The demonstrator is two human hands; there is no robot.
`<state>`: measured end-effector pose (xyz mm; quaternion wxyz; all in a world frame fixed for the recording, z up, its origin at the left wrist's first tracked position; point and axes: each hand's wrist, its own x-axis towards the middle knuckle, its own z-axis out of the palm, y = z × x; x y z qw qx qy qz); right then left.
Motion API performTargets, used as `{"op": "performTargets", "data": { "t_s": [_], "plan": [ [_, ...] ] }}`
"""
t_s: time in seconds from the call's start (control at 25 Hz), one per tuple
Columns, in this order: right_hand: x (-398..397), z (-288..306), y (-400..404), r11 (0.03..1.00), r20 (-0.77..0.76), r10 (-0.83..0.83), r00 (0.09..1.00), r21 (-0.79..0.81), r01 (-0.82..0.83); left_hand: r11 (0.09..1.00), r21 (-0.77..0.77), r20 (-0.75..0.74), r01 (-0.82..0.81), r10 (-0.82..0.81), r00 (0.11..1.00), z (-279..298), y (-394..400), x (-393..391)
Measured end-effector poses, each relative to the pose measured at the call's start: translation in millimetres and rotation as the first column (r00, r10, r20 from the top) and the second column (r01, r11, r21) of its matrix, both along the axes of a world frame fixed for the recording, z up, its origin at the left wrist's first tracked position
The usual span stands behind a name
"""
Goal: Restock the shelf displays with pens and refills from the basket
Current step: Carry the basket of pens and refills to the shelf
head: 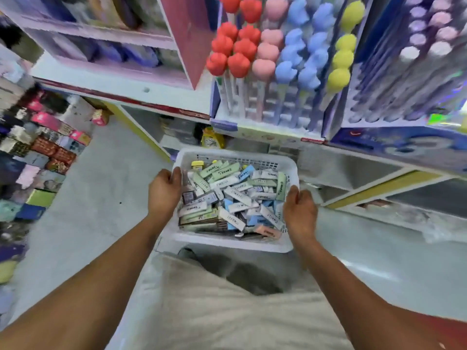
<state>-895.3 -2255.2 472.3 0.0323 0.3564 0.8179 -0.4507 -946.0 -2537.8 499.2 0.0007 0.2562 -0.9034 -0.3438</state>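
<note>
Print on the boxes is too blurred to read.

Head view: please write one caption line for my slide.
Both hands hold a white basket of boxes below the pen display.

A white basket heaped with small pastel boxes is held over the grey floor. The left hand grips the basket's left rim, the right hand its right rim. Just beyond the basket's far edge, on the shelf's front edge, stands a display of pens topped in red, pink, blue and yellow.
</note>
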Motion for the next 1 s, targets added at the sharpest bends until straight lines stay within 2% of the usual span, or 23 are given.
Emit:
{"op": "performTargets", "data": {
  "t_s": [0.28,0.44,0.6,0.76,0.88,1.0],
  "plan": [
    [23.4,-128.4,21.4,0.98,-0.022,-0.154,0.988,0.122,0.156,0.975,0.093,-0.068,0.2,-0.194,0.979,-142.5,29.3,-22.6],
    [23.6,-222.5,44.6,0.979,0.009,-0.145,0.989,0.147,0.142,0.971,0.097,-0.062,0.217,-0.212,0.975,-244.3,53.4,-16.8],
    [23.5,-298.1,61.5,0.975,0.002,-0.132,0.991,0.181,0.13,0.977,0.066,-0.097,0.204,-0.197,0.976,-321.1,68.0,-10.1],
    [22.5,-340.5,69.8,0.972,-0.016,-0.097,0.995,0.212,0.098,0.982,0.04,-0.091,0.186,-0.181,0.979,-364.1,77.9,-2.9],
    [32.3,-343.1,78.0,0.966,0.029,-0.099,0.995,0.244,0.089,0.989,0.027,-0.003,0.145,-0.145,0.989,-373.1,82.9,11.3],
    [39.3,-339.9,87.8,0.972,0.052,-0.066,0.996,0.228,0.053,0.981,0.169,0.155,0.096,-0.123,0.98,-372.1,92.0,18.4]
  ]
}}
